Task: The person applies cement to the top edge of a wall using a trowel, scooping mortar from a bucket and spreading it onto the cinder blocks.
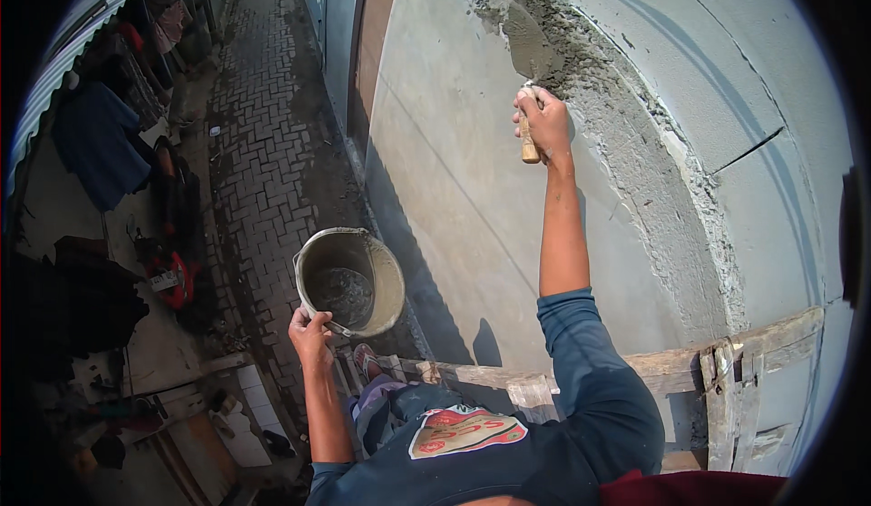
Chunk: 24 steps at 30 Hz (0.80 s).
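Note:
My right hand (544,121) is raised high against a grey wall and grips the wooden handle of a trowel (529,48). The trowel's blade, loaded with wet mortar, presses on a rough band of fresh mortar (626,143) that runs down the wall. My left hand (310,334) holds a grey metal bucket (350,279) by its rim and handle, out over the drop to the left. Wet mortar lies in the bottom of the bucket.
I stand high up on a wooden scaffold rail (689,365). Far below are a brick-paved alley (263,143), a brown door (370,53), hanging clothes (95,139) and a red motorbike (177,275). Pale blocks (726,62) show beside the mortar band.

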{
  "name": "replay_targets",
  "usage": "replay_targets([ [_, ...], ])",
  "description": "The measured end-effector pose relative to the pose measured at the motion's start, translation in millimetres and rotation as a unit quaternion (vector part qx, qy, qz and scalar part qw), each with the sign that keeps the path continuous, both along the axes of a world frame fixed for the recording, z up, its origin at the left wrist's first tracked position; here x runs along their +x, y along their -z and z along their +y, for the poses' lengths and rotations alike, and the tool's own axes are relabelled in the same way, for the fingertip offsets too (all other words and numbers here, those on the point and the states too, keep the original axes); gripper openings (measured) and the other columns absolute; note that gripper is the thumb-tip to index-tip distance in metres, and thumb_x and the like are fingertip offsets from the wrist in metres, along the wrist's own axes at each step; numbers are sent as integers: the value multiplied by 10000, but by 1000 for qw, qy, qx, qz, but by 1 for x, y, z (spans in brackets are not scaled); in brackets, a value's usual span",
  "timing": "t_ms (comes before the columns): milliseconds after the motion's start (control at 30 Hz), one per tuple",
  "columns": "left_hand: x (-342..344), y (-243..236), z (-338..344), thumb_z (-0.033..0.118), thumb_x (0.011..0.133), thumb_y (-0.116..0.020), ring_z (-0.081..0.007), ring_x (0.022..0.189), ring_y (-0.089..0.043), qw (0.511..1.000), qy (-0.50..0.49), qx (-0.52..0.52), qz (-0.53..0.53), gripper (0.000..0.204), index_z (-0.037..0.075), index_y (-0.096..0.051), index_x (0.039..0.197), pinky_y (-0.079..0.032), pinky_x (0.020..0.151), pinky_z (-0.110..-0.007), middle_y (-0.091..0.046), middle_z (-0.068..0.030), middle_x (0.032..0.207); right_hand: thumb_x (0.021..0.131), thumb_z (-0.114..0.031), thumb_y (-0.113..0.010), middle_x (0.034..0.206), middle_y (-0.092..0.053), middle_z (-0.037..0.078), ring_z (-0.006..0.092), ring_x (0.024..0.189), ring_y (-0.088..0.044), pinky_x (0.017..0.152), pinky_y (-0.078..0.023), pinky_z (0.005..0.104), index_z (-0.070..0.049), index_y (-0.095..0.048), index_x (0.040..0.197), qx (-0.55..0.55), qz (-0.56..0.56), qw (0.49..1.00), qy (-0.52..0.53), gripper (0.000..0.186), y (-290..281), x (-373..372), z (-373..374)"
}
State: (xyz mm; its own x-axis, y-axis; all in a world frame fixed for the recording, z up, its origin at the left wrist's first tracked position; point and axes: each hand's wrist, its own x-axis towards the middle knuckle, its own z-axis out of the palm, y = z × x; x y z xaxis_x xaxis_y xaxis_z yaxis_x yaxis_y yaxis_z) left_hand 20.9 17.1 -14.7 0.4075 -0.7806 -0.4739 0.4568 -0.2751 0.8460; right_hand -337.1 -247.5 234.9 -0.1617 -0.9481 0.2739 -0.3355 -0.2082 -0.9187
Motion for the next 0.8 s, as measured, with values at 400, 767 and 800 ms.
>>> replay_targets([
  [400,27,46,50,15,660,-628,-74,480,-453,989,-59,114,-80,144,79,-535,749,-362,406,-201,-521,27,642,851,-157,-640,659,-585,58,154,479,-577,387,-470,320,0,-635,802,142,150,971,121,164,8,-27,-130],
  [767,43,36,70,-3,659,-630,-67,469,-447,984,-82,131,-90,147,66,-545,757,-357,387,-202,-513,19,627,896,-209,-635,786,-613,53,99,550,-572,461,-470,264,16,-645,984,11,0,1000,-12,242,-3,-2,40],
  [800,43,36,66,-13,659,-626,-69,472,-453,985,-82,123,-91,146,61,-551,761,-355,385,-202,-521,17,632,889,-214,-647,795,-611,52,95,582,-582,502,-484,269,25,-646,989,66,24,994,-79,259,6,11,58],
])
